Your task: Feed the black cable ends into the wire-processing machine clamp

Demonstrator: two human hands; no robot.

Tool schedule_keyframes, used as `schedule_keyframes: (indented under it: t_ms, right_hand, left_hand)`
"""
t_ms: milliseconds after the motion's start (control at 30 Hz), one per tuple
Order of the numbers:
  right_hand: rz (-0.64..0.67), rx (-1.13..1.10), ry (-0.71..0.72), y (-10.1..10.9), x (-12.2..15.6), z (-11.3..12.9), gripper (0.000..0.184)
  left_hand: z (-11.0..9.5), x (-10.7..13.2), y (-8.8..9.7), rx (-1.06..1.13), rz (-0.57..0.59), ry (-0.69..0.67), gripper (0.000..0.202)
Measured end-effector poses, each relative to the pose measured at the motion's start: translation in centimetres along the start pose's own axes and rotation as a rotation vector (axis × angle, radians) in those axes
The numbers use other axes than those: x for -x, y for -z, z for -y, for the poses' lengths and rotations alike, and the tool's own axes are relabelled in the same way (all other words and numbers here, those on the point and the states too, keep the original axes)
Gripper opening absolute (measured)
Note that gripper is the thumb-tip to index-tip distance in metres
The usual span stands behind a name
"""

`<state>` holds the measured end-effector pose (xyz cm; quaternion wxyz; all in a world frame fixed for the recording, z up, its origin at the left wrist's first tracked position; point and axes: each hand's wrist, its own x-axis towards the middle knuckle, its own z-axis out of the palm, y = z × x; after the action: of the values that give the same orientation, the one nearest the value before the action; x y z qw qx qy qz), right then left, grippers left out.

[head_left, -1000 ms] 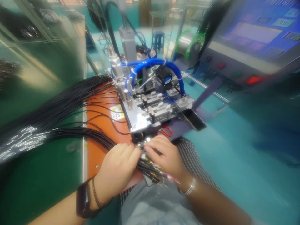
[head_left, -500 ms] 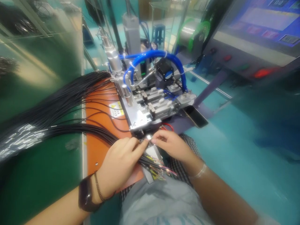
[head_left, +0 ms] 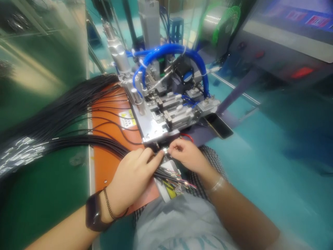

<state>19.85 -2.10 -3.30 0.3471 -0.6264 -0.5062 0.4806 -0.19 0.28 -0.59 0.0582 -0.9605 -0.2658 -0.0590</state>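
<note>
Nearest is the person's grey top (head_left: 182, 222), with lettering at the lower edge, and a dark wristband (head_left: 95, 211) on the left wrist. Just beyond, the stripped, coloured wire ends (head_left: 179, 182) of a bundle of black cables (head_left: 104, 140) lie above a whitish flat object (head_left: 170, 166). The bundle runs in from the left across an orange table (head_left: 100, 170) and passes under the left hand (head_left: 135, 172), whose curled fingers hide whether they are clamped on it; the thumb side reaches toward a small shiny piece (head_left: 165, 150). The right hand (head_left: 183, 151) is bent at the same spot, thumb and forefinger drawn close together near that piece; whether they pinch anything cannot be told. Behind the hands, something red (head_left: 187, 137) shows beside a metal fixture (head_left: 156, 130), with a phone (head_left: 220, 125) to its right and a warning label (head_left: 127, 118) to its left. Farther back, a thick blue hose (head_left: 169, 48) arches over the fixture; beyond stand a control panel (head_left: 283, 38), a green-rimmed spool (head_left: 210, 22) and a blue stool (head_left: 176, 29).
</note>
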Motion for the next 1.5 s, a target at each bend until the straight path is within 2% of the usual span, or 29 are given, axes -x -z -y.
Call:
schedule_keyframes:
  t_ms: [167, 267, 400, 600, 767, 867, 967, 1100, 1267, 1333, 1500]
  right_hand:
    - [-0.002, -0.069, 0.037, -0.2, -0.2, -0.4, 0.005]
    - [-0.025, -0.131, 0.133, -0.2, 0.0, -0.5, 0.013]
    - [-0.057, -0.081, 0.196, -0.1, 0.2, -0.3, 0.012]
    - [-0.091, -0.057, 0.125, -0.3, 0.1, 0.1, 0.009]
    - [-0.026, -0.178, -0.023, -0.8, -0.3, -0.3, 0.01]
    - [-0.001, -0.277, -0.034, -0.8, -0.4, -0.6, 0.008]
    - [0.018, -0.277, 0.03, -0.5, -0.3, -0.4, 0.017]
    - [0.006, -0.144, 0.104, -0.2, -0.1, 0.4, 0.014]
    - [-0.106, 0.061, 0.179, -0.5, 0.0, 0.7, 0.009]
    - [-0.134, 0.091, 0.149, -0.7, -0.2, 0.5, 0.009]
    - [-0.08, -0.014, 0.012, -1.0, -0.4, 0.0, 0.008]
  left_hand:
    - [-0.1, 0.0, 0.0, -0.012, -0.004, -0.013, 0.049]
    - [-0.1, -0.1, 0.0, -0.013, -0.001, -0.009, 0.049]
    - [-0.1, -0.1, -0.1, -0.028, 0.021, -0.004, 0.05]
    - [-0.6, -0.7, 0.5, -0.068, 0.075, 0.026, 0.047]
    - [-1.0, -1.3, 1.1, -0.064, 0.175, 0.092, 0.047]
    - [-0.7, -1.1, 1.1, -0.045, 0.137, 0.08, 0.046]
    - [-0.2, -0.4, 1.2, -0.019, 0.074, 0.065, 0.036]
    - [0.1, 0.3, 1.4, -0.034, 0.019, 0.072, 0.023]
    - [-0.4, 0.3, 1.5, -0.064, 0.035, 0.078, 0.026]
    - [-0.8, 0.2, 1.7, -0.081, 0.057, 0.093, 0.026]
    - [-1.9, 0.6, 2.2, -0.143, 0.049, 0.052, 0.032]
